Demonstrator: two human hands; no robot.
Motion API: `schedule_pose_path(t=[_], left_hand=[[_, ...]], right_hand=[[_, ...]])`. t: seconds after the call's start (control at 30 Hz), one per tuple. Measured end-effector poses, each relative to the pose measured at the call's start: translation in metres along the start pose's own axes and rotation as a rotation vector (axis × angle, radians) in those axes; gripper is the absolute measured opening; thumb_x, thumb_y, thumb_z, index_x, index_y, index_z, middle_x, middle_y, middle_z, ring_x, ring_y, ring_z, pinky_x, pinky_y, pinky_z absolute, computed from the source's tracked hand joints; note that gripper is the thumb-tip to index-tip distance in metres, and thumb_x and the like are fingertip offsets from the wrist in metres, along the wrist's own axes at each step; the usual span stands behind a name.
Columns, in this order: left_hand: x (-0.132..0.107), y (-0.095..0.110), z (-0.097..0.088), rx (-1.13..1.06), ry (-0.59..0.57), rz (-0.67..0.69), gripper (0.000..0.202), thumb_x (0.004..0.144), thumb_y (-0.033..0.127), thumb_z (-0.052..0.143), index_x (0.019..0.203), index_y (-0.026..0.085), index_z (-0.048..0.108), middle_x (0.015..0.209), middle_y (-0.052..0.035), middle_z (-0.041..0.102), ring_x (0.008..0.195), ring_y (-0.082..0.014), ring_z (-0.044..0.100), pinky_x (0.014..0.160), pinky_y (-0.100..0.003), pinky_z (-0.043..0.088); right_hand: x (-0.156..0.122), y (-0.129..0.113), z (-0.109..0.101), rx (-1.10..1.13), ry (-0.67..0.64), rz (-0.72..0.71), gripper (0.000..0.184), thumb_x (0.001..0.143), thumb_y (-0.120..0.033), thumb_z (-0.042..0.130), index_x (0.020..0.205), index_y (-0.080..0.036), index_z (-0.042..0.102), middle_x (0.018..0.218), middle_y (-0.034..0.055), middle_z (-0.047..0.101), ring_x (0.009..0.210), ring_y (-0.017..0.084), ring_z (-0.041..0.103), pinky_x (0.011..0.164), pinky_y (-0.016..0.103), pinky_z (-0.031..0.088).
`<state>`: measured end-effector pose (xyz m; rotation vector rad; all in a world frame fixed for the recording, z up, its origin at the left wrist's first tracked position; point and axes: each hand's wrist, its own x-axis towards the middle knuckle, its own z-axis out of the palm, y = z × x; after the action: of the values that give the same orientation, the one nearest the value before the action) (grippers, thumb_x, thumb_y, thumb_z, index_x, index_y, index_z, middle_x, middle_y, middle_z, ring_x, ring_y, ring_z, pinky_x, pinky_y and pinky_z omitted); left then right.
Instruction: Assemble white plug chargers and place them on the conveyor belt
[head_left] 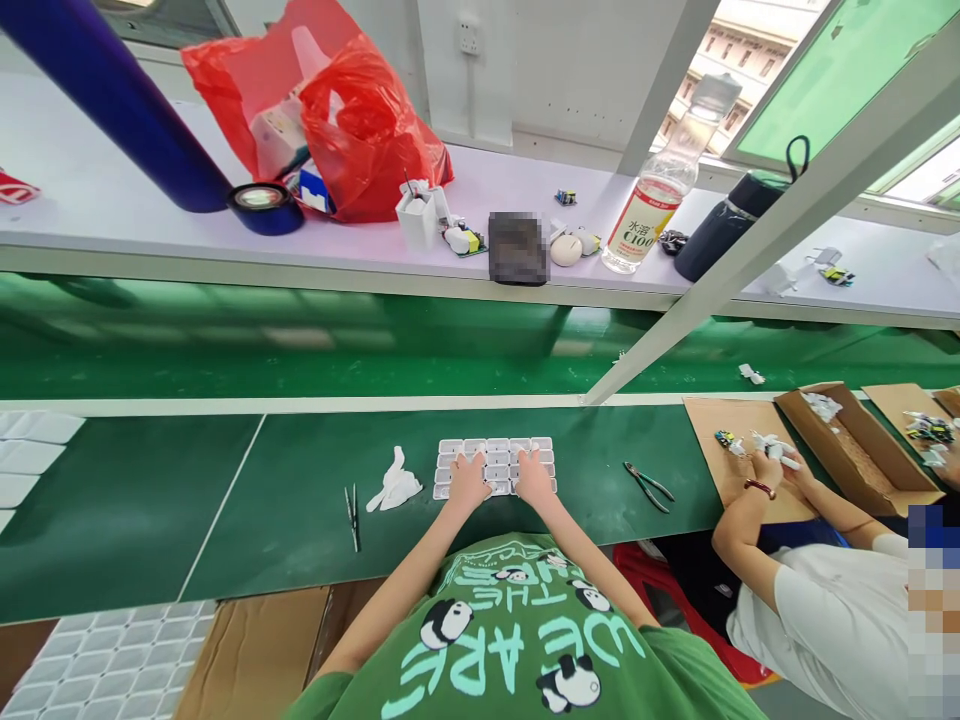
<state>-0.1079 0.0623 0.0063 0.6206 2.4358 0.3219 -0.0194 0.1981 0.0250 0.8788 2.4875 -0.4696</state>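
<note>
A white plastic tray (497, 458) with rows of small rectangular compartments lies on the green table in front of me. My left hand (468, 480) rests over its left part, fingers spread with the thumb toward the middle. Over the right part lies my right hand (533, 478), its fingers likewise apart. Small white bits show at some fingertips; I cannot tell what they are. To the left are a crumpled white cloth or glove (395, 484) and metal tweezers (352, 518). Pliers with dark green handles (649, 487) lie to the right, apart from my hand.
A co-worker's hands (772, 468) hold white parts over cardboard (739, 480) at right, beside an open box (855, 450). White trays (30, 455) sit at far left, more (112, 665) below. The shelf carries a red bag (375, 130), a bottle (649, 215) and a slanting post (705, 270).
</note>
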Motion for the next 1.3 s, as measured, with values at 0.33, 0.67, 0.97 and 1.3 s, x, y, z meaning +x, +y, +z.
schedule_pose_path(t=[0.33, 0.67, 0.97, 1.3], left_hand=[[-0.003, 0.022, -0.008, -0.027, -0.057, -0.124, 0.071, 0.085, 0.021, 0.066, 0.152, 0.027, 0.041, 0.152, -0.0223, 0.038, 0.14, -0.0415, 0.039, 0.094, -0.048, 0.052], [-0.002, 0.03, -0.012, -0.036, -0.043, -0.177, 0.068, 0.087, 0.016, 0.064, 0.15, 0.029, 0.042, 0.155, -0.0218, 0.037, 0.141, -0.0382, 0.041, 0.096, -0.048, 0.053], [-0.004, 0.026, -0.018, -0.026, -0.004, -0.139, 0.068, 0.086, 0.018, 0.063, 0.15, 0.026, 0.041, 0.149, -0.0229, 0.041, 0.137, -0.0396, 0.043, 0.092, -0.049, 0.054], [-0.002, 0.025, -0.015, -0.043, -0.048, -0.141, 0.069, 0.085, 0.016, 0.063, 0.149, 0.025, 0.041, 0.149, -0.0229, 0.041, 0.137, -0.0392, 0.042, 0.092, -0.047, 0.052]], right_hand=[[0.005, -0.001, 0.005, -0.014, 0.016, -0.039, 0.063, 0.083, -0.003, 0.067, 0.141, -0.021, 0.048, 0.161, 0.0295, 0.031, 0.098, 0.028, 0.076, 0.081, 0.034, 0.056], [0.004, -0.006, 0.0, -0.01, 0.012, -0.023, 0.059, 0.082, -0.001, 0.065, 0.135, -0.022, 0.053, 0.16, 0.0261, 0.034, 0.094, 0.023, 0.076, 0.082, 0.032, 0.054], [0.001, -0.009, -0.006, -0.006, 0.047, -0.015, 0.067, 0.08, -0.002, 0.067, 0.141, -0.025, 0.049, 0.162, 0.0241, 0.033, 0.097, 0.024, 0.076, 0.082, 0.032, 0.055], [0.004, -0.006, -0.001, 0.018, 0.015, -0.019, 0.068, 0.08, 0.0, 0.067, 0.142, -0.023, 0.049, 0.162, 0.0266, 0.033, 0.096, 0.025, 0.077, 0.08, 0.032, 0.055]])
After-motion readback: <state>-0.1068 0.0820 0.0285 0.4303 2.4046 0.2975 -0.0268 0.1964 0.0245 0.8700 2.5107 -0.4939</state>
